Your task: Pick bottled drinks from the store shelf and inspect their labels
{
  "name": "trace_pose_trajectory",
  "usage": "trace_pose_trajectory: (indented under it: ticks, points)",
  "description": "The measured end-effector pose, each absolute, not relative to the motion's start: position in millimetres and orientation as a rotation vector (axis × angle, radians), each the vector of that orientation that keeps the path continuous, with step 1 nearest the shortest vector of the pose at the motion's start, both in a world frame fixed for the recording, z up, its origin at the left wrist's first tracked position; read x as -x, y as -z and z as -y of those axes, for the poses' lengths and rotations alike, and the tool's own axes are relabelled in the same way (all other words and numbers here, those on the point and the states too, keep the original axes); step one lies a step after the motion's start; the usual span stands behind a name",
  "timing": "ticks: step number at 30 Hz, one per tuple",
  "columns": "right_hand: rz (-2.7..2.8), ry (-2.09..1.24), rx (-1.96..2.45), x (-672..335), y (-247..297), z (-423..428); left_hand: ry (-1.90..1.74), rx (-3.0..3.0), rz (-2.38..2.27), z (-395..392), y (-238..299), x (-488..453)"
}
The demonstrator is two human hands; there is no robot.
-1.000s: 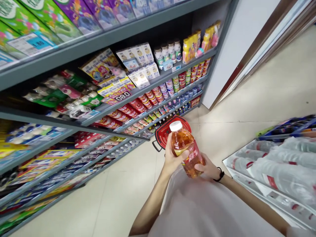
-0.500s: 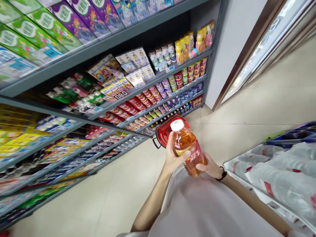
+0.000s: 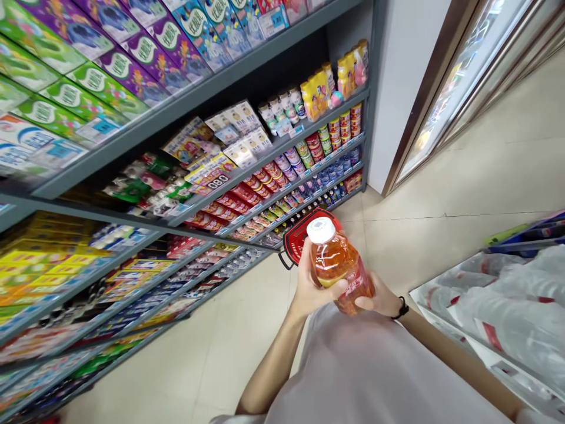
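Near chest: left hand (image 3: 311, 284) wraps middle, right hand (image 3: 378, 299) cups base of white-capped clear plastic bottle of amber drink (image 3: 339, 268); both clamped, bottle tilted, label up, likely for reading. Red plastic basket (image 3: 299, 237) on floor just beyond bottle; grey stocked shelves (image 3: 265, 162) left of bottle.

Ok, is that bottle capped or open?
Capped: the white cap sits on the neck of the bottle. The left hand grips its middle, and the right hand holds its base.

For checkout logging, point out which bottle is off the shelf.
The amber bottle with a white cap, gripped by the left hand and right hand; the yellow bottles stand on the shelf.
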State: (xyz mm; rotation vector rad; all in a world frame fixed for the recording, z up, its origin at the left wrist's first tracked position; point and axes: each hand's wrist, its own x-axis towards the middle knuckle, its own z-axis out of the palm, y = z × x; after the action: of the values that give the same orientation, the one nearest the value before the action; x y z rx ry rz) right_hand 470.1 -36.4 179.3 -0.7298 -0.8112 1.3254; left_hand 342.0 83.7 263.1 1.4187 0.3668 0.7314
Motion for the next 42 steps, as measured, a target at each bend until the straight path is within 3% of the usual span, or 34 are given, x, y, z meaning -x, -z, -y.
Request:
trace_pose_trajectory:
  ticks: [14,42]
  points:
    - [0.863,-1.206,0.738,-469.0,-163.0,21.5,-0.706,-1.560,-0.263,-92.8,-277.9,-341.0]
    - [0.729,-1.330,0.833,-459.4,-169.6,26.7,-0.726,-1.212,-0.552,-104.9,-234.6,-338.9]
